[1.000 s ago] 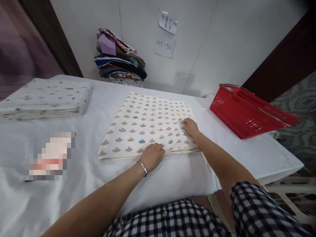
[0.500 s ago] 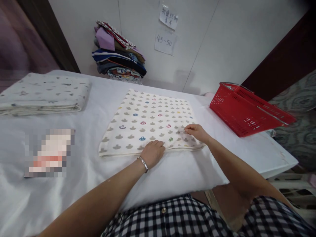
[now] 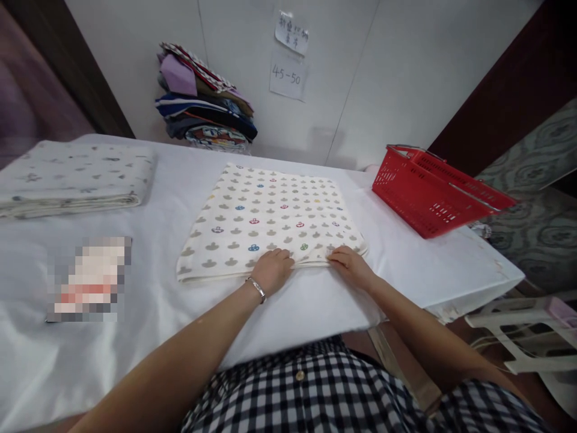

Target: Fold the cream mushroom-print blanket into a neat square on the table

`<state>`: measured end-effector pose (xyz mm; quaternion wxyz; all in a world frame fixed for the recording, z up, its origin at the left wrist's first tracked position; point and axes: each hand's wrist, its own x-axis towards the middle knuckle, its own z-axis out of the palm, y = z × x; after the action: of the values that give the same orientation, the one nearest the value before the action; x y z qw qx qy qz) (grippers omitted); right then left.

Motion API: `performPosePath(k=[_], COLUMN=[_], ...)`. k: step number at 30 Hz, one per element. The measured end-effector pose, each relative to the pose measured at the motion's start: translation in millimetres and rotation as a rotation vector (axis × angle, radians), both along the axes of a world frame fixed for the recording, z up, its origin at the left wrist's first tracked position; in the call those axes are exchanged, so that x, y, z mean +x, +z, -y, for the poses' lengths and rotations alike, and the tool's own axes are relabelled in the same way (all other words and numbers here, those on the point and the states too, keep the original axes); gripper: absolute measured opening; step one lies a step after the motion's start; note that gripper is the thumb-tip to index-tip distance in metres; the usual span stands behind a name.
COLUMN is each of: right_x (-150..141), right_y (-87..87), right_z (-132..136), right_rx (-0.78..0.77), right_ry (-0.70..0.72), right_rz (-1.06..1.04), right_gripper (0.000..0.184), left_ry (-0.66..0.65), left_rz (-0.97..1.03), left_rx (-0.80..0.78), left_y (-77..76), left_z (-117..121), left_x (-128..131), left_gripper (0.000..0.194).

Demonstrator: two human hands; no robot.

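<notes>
A folded cream cloth [image 3: 265, 216] printed with grey and coloured shapes lies flat in the middle of the white table [image 3: 324, 300]. My left hand [image 3: 271, 270], with a bracelet at the wrist, rests on the cloth's near edge, fingers curled onto the fabric. My right hand [image 3: 348, 264] is close beside it on the same near edge, towards the right corner, its fingers pinching the layers.
A red plastic basket [image 3: 428, 192] sits tilted at the table's right end. A second folded pale cloth [image 3: 76, 180] lies at the far left. A stack of folded fabrics [image 3: 202, 108] stands against the wall. A blurred patch [image 3: 90, 279] lies front left.
My right hand has slid from the cloth's right side down to its near edge, close to my left hand. The left hand stayed at the near edge.
</notes>
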<state>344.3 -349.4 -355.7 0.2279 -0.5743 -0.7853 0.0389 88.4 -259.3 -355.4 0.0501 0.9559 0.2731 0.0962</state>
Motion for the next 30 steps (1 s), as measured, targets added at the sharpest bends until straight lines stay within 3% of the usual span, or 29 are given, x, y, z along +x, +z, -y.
performPosePath(k=[8, 13, 22, 30], right_x=[-10.0, -4.8, -7.4, 21.8], right_y=[9.7, 6.0, 4.7, -11.8], right_z=[-1.1, 3.9, 15.3, 22.7], right_rx=[-0.02, 0.034, 0.031, 0.108], right_ry=[-0.034, 0.038, 0.03, 0.008], right_rz=[0.127, 0.244, 0.244, 0.268], right_gripper=[0.023, 0.022, 0.026, 0.03], left_ry=[-0.009, -0.016, 0.004, 0.014], left_rz=[0.002, 0.004, 0.002, 0.036], left_rx=[0.007, 0.003, -0.009, -0.011], left_y=[-1.5, -1.1, -0.7, -0.5], left_z=[-1.5, -1.4, -0.4, 0.4], left_x=[-0.5, -0.6, -0.3, -1.1], left_gripper=[0.017, 0.016, 0.016, 0.019])
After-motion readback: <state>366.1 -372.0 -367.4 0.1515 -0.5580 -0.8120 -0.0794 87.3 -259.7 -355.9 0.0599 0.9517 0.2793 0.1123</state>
